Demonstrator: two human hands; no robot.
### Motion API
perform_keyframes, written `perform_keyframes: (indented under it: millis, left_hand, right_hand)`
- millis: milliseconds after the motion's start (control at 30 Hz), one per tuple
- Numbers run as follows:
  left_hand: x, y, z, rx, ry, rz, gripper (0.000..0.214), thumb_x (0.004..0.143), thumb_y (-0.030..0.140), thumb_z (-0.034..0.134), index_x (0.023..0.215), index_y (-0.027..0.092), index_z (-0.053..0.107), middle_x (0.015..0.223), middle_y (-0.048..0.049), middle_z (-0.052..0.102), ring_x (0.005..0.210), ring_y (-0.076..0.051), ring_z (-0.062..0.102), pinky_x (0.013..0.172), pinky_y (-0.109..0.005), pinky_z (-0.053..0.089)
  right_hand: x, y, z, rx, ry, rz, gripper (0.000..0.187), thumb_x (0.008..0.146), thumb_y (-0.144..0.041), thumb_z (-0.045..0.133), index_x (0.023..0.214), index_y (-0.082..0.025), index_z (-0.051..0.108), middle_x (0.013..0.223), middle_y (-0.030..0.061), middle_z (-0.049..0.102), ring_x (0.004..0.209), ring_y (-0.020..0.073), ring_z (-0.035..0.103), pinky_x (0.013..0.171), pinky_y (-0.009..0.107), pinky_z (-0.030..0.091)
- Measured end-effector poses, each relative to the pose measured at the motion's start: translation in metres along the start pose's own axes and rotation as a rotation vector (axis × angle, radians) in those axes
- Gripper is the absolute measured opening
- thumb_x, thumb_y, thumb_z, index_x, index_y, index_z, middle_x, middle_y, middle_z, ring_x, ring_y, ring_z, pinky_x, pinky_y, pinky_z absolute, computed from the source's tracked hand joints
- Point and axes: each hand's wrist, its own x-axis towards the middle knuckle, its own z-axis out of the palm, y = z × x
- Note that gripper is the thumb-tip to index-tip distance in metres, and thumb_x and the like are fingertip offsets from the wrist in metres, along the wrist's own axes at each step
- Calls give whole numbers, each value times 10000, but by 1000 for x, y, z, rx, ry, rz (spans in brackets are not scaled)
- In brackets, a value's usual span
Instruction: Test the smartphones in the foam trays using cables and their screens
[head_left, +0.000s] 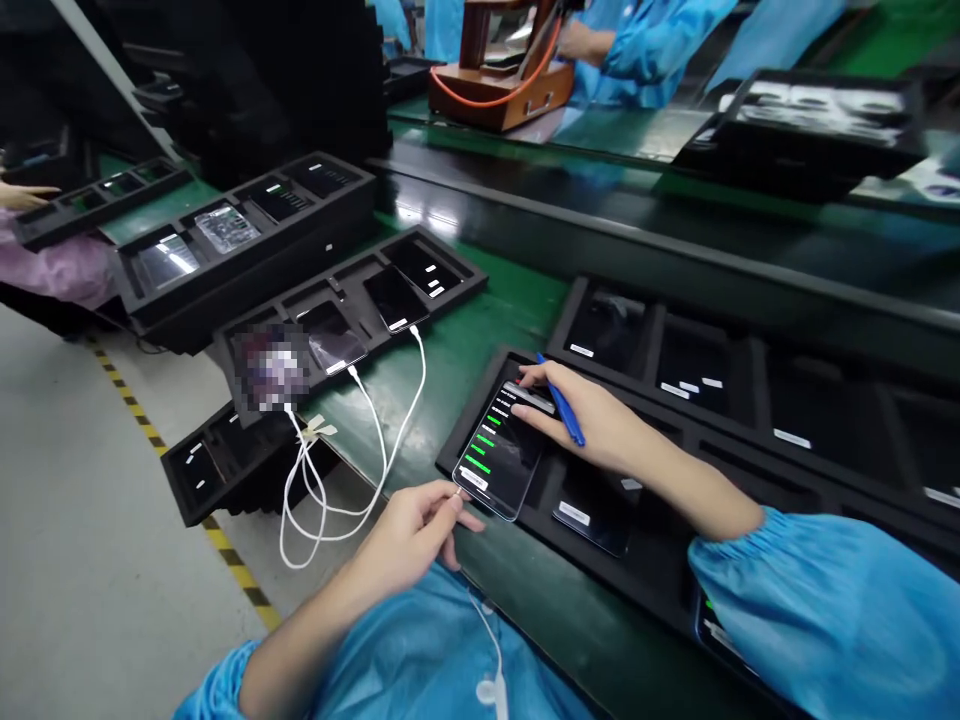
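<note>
A phone (510, 470) with lines of white and green text on its dark screen lies tilted in a black foam tray (452, 440). My left hand (420, 525) is closed at the phone's lower edge, pinching a small white plug (457, 491). Below that hand hangs a thin white cord (491, 632). My right hand (581, 412) holds a blue pen (564, 405) against the palm side of its fingers, and its fingertips rest at the phone's upper end. Just right of this phone, another phone (592, 515) with a white label sits in the same tray.
Behind is a second foam tray (652, 318) of labelled phones. To the left, a tray (457, 272) holds phones wired to white charging cables (379, 425); stacked trays (247, 270) stand beyond. A co-worker's arm (637, 50) is near a wooden stand (499, 95); another person's sleeve (56, 265) is far left.
</note>
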Motion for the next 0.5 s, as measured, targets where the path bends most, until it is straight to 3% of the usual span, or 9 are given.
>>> perform_keyframes:
  millis: [300, 500]
  left_hand:
    - [5, 11, -4, -90, -56, -80, 751, 890, 846, 682, 1079, 122, 742, 1127, -199, 845, 574, -124, 658, 640, -291, 545]
    - [8, 17, -6, -158, -78, -142, 783, 811, 845, 780, 1058, 103, 773, 1147, -230, 840, 795, -215, 798, 830, -367, 630]
  right_hand:
    - [-2, 5, 5, 46, -8, -9, 423, 938, -611, 733, 1163, -266, 638, 1313, 139, 744, 1142, 335, 741, 1045, 553, 593]
    - [0, -5, 0, 56, -15, 32, 335, 997, -558, 676, 1156, -266, 635, 1254, 103, 768, 1074, 288, 738, 975, 466, 582]
